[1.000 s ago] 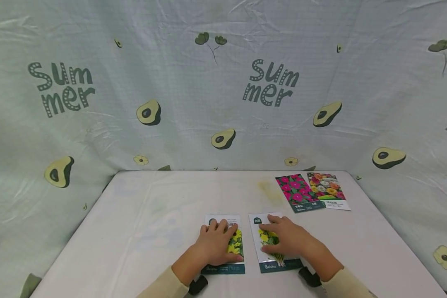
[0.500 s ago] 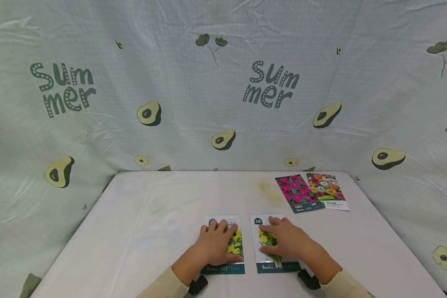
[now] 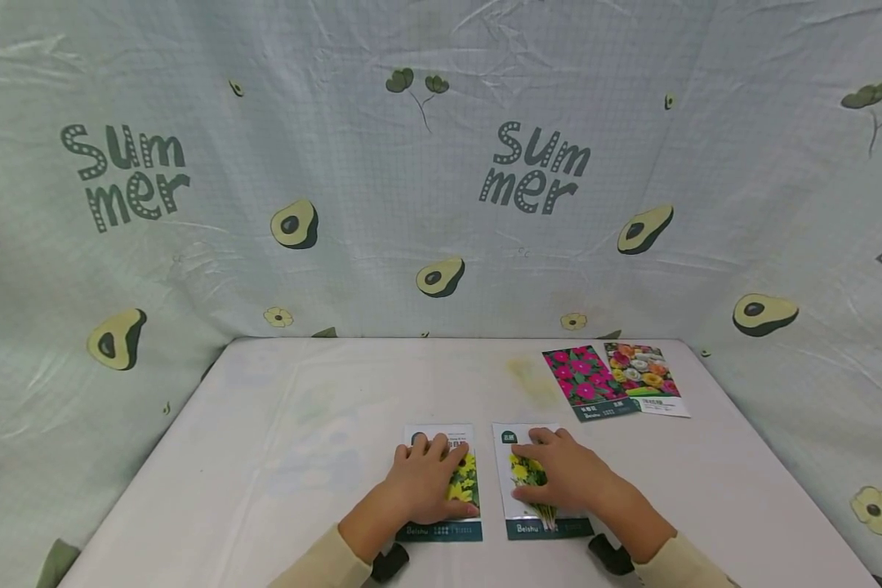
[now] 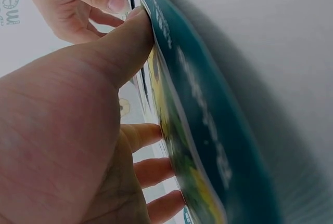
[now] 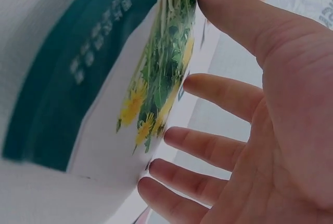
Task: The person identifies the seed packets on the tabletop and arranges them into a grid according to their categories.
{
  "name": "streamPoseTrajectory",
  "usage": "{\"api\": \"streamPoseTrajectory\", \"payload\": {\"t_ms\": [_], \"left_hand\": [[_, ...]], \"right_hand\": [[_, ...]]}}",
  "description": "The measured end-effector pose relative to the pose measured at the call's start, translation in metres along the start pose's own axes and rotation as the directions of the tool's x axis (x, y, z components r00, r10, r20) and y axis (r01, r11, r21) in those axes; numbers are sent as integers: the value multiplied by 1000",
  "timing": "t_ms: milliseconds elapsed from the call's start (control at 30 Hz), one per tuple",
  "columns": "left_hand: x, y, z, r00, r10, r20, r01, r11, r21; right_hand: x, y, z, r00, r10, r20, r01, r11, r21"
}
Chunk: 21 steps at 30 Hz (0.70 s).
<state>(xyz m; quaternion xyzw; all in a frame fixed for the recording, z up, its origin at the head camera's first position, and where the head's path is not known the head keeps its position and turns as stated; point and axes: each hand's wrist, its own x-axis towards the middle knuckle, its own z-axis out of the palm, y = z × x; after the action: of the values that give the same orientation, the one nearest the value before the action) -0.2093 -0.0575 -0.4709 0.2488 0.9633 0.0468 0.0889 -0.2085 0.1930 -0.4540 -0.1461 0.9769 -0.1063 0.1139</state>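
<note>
Two flower seed packets lie flat, side by side, at the front middle of the table. On the left seed packet (image 3: 465, 487), printed with yellow flowers, my left hand (image 3: 428, 482) rests with its fingers spread. The left wrist view shows the thumb (image 4: 132, 37) and fingertips touching its face. My right hand (image 3: 567, 472) presses its fingertips on the right seed packet (image 3: 515, 510), which is white with yellow dandelions and a dark green band. In the right wrist view, the fairly straight fingers (image 5: 208, 148) meet that packet's surface. Each hand covers part of its packet.
At the back right lie a seed packet with pink flowers (image 3: 582, 376) and one with mixed-colour blooms (image 3: 643, 371), their edges overlapping. The white-covered table (image 3: 323, 457) meets an avocado-print cloth (image 3: 367, 204) at the back and sides.
The right seed packet has turned slightly under my right hand, its lower edge shifting left so that it stands straighter beside the other. My left hand has stayed in place.
</note>
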Motion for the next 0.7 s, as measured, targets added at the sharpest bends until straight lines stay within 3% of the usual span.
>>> {"api": "streamPoseTrajectory", "payload": {"t_ms": [467,700], "left_hand": [[0,0,0,1000,-1,8,1,1000,9],[0,0,0,1000,-1,4,1,1000,5]], "right_hand": [[3,13,-14,991,-45,-128,47,999,14],[15,30,-18,967,-74,-243,81,997,19]]}}
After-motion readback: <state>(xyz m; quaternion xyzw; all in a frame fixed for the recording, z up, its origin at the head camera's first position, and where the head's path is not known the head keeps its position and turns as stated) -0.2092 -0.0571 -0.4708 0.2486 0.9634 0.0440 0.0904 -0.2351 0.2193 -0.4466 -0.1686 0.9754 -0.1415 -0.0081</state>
